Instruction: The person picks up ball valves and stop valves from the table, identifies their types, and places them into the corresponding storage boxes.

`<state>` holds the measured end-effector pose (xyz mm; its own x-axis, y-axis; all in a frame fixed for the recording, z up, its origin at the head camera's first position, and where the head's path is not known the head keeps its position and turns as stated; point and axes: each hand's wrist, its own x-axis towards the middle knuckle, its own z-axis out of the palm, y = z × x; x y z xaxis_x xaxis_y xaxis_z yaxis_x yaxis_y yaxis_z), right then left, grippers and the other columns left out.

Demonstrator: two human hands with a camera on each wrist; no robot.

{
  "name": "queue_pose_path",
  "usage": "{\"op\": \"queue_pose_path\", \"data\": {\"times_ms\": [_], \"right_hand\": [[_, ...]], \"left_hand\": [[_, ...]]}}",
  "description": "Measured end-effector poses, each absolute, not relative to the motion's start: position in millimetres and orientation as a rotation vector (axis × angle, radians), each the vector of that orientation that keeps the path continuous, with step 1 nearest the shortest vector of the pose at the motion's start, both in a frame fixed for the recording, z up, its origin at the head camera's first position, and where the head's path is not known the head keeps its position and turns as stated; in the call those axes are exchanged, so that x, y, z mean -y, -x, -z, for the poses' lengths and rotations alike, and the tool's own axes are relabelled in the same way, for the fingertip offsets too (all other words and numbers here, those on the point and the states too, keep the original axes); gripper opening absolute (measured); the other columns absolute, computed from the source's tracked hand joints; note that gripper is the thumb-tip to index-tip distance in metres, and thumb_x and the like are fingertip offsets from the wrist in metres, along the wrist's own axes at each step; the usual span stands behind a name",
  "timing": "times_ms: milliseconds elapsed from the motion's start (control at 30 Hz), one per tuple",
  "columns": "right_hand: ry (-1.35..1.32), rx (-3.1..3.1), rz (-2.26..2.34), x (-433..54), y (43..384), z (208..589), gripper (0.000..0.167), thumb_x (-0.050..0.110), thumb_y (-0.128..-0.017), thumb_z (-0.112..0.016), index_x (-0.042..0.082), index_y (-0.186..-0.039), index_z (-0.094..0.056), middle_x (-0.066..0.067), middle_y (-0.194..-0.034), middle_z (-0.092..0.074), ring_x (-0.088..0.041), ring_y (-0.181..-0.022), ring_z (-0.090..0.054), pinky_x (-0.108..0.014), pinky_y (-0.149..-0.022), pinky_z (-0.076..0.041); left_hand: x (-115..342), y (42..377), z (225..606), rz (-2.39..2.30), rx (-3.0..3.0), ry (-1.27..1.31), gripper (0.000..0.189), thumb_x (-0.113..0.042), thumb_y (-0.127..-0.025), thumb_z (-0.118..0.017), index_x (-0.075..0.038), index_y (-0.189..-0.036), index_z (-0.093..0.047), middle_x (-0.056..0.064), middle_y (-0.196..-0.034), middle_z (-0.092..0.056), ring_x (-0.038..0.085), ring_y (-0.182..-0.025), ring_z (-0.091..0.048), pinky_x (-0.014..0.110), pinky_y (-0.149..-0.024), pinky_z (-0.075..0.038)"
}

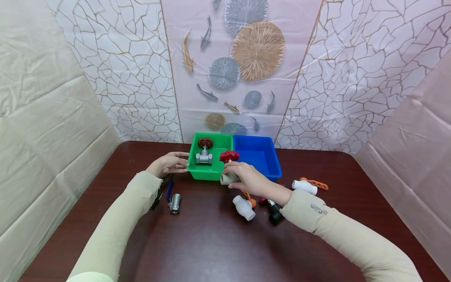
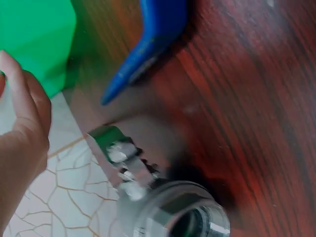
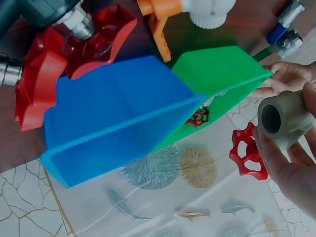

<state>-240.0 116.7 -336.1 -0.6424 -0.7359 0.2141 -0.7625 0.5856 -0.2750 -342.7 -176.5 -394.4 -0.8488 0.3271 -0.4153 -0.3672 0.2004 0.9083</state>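
My right hand (image 1: 248, 178) grips a grey plastic stop valve (image 1: 227, 179) with a red handwheel, over the front edge of a green bin (image 1: 208, 176). In the right wrist view the pipe opening of the grey stop valve (image 3: 272, 118) faces the camera. My left hand (image 1: 169, 163) touches the left rim of that bin, its fingers stretched out. Inside the bin sits a metal gate valve (image 1: 203, 158) with a dark red handwheel. Beside the left forearm lies a metal ball valve (image 1: 175, 203) with a blue lever, seen closely as a metal ball valve (image 2: 182, 212) in the left wrist view.
A blue bin (image 1: 253, 154) adjoins the green one on the right. White ball valves with orange handles, one nearer (image 1: 244, 207) and one farther right (image 1: 304, 187), lie on the table (image 1: 197, 250). A black valve (image 1: 275, 213) is partly hidden under the right forearm.
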Motion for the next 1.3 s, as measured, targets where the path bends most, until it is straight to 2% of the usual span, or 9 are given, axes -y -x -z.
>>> {"op": "queue_pose_path", "data": {"times_ms": [167,433,600,733,967,1100,1200,1300], "right_hand": [[-1.272,2.726,-0.537,-112.4,251.1,332.2,0.035,0.011,-0.079,-0.075,0.003,-0.112,-0.066,-0.012,-0.121,-0.062,-0.029,-0.11,-0.059,-0.043,-0.09,-0.052],[-1.234,2.747,-0.59,-107.3,273.6,336.8,0.035,0.013,-0.081,-0.073,0.003,-0.114,-0.065,-0.013,-0.121,-0.062,-0.028,-0.108,-0.06,-0.042,-0.091,-0.051],[-1.221,2.797,-0.597,-101.9,287.2,339.9,0.036,0.014,-0.083,-0.071,0.003,-0.116,-0.063,-0.013,-0.121,-0.062,-0.028,-0.107,-0.06,-0.042,-0.09,-0.051],[-1.183,2.823,-0.582,-96.8,299.7,339.6,0.036,0.015,-0.084,-0.071,0.003,-0.117,-0.062,-0.013,-0.119,-0.062,-0.028,-0.105,-0.06,-0.042,-0.088,-0.051],[-1.122,2.897,-0.566,-88.3,322.6,339.8,0.039,0.017,-0.084,-0.071,0.002,-0.119,-0.061,-0.015,-0.12,-0.062,-0.029,-0.106,-0.06,-0.041,-0.087,-0.052],[-1.08,2.954,-0.6,-87.2,335.4,339.2,0.04,0.017,-0.084,-0.071,0.001,-0.119,-0.061,-0.015,-0.12,-0.062,-0.029,-0.106,-0.06,-0.041,-0.088,-0.052],[-1.054,2.989,-0.622,-85.2,344.0,339.0,0.041,0.017,-0.084,-0.071,0.001,-0.121,-0.061,-0.016,-0.121,-0.062,-0.029,-0.106,-0.06,-0.041,-0.088,-0.051],[-1.01,3.031,-0.632,-81.3,351.7,339.8,0.042,0.017,-0.085,-0.07,0.002,-0.123,-0.06,-0.016,-0.123,-0.061,-0.029,-0.107,-0.059,-0.041,-0.089,-0.051]], "left_hand": [[171.5,343.7,386.5,-1.641,-2.037,0.118,0.058,0.002,-0.094,-0.049,-0.007,-0.148,-0.029,0.024,-0.143,-0.04,0.022,-0.103,-0.06,0.029,-0.086,-0.054],[165.8,343.4,386.9,-1.635,-2.031,0.175,0.057,0.002,-0.093,-0.05,-0.009,-0.147,-0.032,0.022,-0.143,-0.041,0.018,-0.092,-0.062,0.023,-0.073,-0.056],[164.9,340.5,389.7,-1.643,-2.027,0.193,0.057,0.002,-0.094,-0.05,-0.009,-0.147,-0.033,0.021,-0.143,-0.042,0.018,-0.093,-0.063,0.026,-0.079,-0.056],[163.7,339.5,389.6,-1.649,-2.036,0.186,0.057,0.002,-0.093,-0.05,-0.009,-0.147,-0.033,0.021,-0.143,-0.043,0.014,-0.086,-0.062,0.029,-0.085,-0.055],[166.0,339.6,386.5,-1.633,-2.054,0.22,0.057,0.002,-0.093,-0.051,-0.01,-0.147,-0.034,0.021,-0.141,-0.045,0.017,-0.089,-0.063,0.029,-0.084,-0.055],[164.5,340.4,385.7,-1.637,-2.067,0.232,0.06,0.003,-0.093,-0.05,-0.011,-0.148,-0.03,0.021,-0.141,-0.045,0.013,-0.078,-0.063,0.032,-0.086,-0.055],[163.3,340.5,385.3,-1.627,-2.085,0.229,0.061,0.004,-0.093,-0.048,-0.011,-0.148,-0.028,0.022,-0.14,-0.046,0.011,-0.07,-0.062,0.031,-0.083,-0.056],[162.2,340.8,385.2,-1.618,-2.1,0.222,0.061,0.005,-0.093,-0.047,-0.011,-0.148,-0.028,0.023,-0.139,-0.047,0.009,-0.065,-0.06,0.027,-0.073,-0.057]]}}
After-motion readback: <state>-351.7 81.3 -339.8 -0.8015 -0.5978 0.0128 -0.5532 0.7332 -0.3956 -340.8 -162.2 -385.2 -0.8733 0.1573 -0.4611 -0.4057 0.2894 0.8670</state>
